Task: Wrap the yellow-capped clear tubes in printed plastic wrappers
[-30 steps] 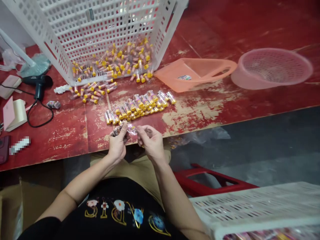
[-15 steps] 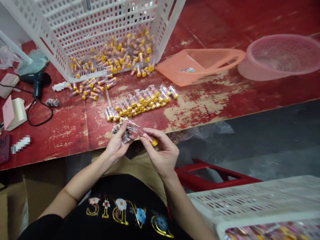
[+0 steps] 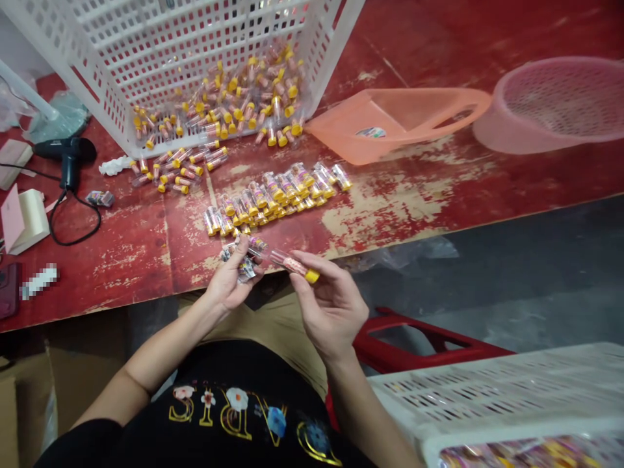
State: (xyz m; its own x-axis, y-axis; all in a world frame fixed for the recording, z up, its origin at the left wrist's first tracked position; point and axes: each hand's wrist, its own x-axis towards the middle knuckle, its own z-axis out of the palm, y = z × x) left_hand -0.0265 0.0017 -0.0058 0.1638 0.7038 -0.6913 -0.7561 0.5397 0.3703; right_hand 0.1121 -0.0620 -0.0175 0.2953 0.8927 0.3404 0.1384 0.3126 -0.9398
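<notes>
Fingers of my right hand (image 3: 331, 299) pinch a clear tube with a yellow cap (image 3: 295, 264) and pink contents, its clear end pointing left. My left hand (image 3: 231, 279) is closed around a small bunch of printed plastic sleeves (image 3: 245, 266); one sleeve end (image 3: 257, 245) stands out toward the tube. The tube's clear end is close to that sleeve; whether they touch I cannot tell. Just beyond my hands lie rows of sleeved tubes (image 3: 273, 195) with yellow caps, packed side by side on the red table (image 3: 390, 208).
A tipped white crate (image 3: 97, 97) spills loose yellow-capped tubes (image 3: 234, 97) onto the table. To the right are an orange scoop (image 3: 385, 123) and a pink basket (image 3: 492, 130). A hair dryer (image 3: 71, 159) lies left. A red stool (image 3: 390, 344) and another crate (image 3: 487, 390) stand at lower right.
My right hand has moved to the right with the tube, which now shows more of its length and sits farther from my left hand. The left hand stays nearly in place.
</notes>
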